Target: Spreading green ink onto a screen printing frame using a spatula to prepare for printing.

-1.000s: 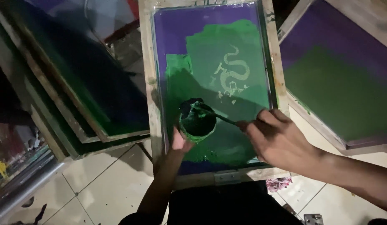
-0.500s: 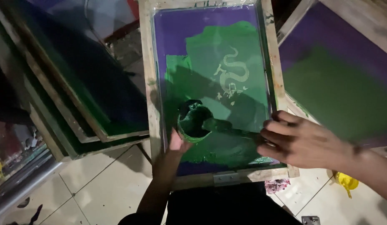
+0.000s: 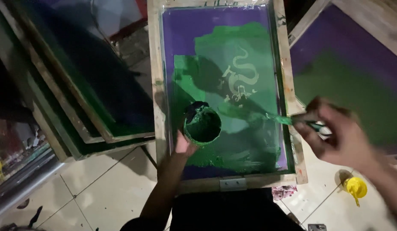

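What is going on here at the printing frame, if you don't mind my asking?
A person holds a small round cup of green ink in the left hand over a wooden-framed purple screen with a pale dragon stencil. The right hand, blurred, grips a thin ink-coated stick above the frame's right edge. Green ink already covers much of the mesh.

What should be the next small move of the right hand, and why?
Probably bring the right hand back over the screen frame. Its ink-coated tool now reaches past the frame's right edge, while the left hand holds the green ink cup above the mesh.
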